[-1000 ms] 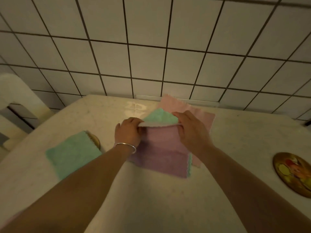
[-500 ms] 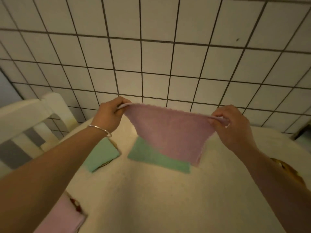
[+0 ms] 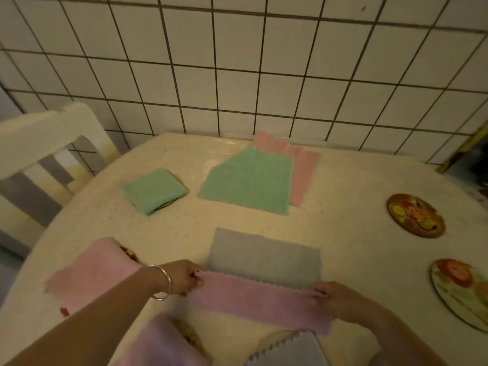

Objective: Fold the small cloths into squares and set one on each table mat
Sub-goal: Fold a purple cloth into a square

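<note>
Two hands pinching the top corners of a pink cloth (image 3: 260,302): left hand (image 3: 184,277), right hand (image 3: 334,299). Hanging low over the near worktop (image 3: 356,186), in front of a grey cloth (image 3: 264,253). Likely light, limp, non-slip; best taken at corners, folded edge to edge.

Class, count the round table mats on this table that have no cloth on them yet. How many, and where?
2, both at the right: the far bare mat and the near bare mat at the frame's edge. Other mats peek from under folded cloths; more may be hidden.
</note>
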